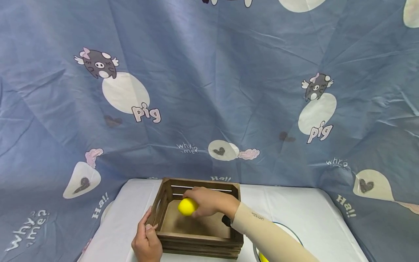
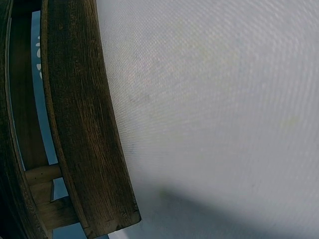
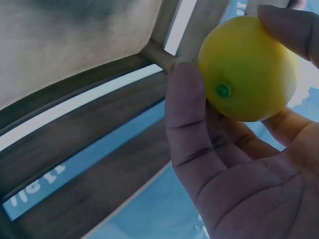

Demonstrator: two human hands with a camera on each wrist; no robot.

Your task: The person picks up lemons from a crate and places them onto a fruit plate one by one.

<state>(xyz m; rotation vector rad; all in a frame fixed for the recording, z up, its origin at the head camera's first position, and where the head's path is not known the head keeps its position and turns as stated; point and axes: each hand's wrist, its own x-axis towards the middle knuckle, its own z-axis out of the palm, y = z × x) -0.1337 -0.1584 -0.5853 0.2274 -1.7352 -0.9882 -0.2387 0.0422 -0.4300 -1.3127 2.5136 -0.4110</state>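
A brown slatted wooden crate (image 1: 199,242) stands on the white-covered table, and its light inner floor shows. My right hand (image 1: 207,202) reaches over the crate and holds a yellow lemon (image 1: 187,206) between thumb and fingers. Seen from the right wrist, the lemon (image 3: 249,69) has a small green spot at one end, and the slatted wall lies behind it. At the crate's front left corner, my left hand (image 1: 147,240) grips the side, with the thumb near the top edge. The left wrist view shows the crate's dark slats (image 2: 89,119) but none of the left hand's fingers.
Right of the crate is a round blue-rimmed container (image 1: 292,233), partly hidden by my right sleeve (image 1: 268,233). Another yellow thing (image 1: 263,257) shows at its near side. A blue patterned cloth (image 1: 209,91) hangs behind the white table (image 1: 314,218) and along both sides.
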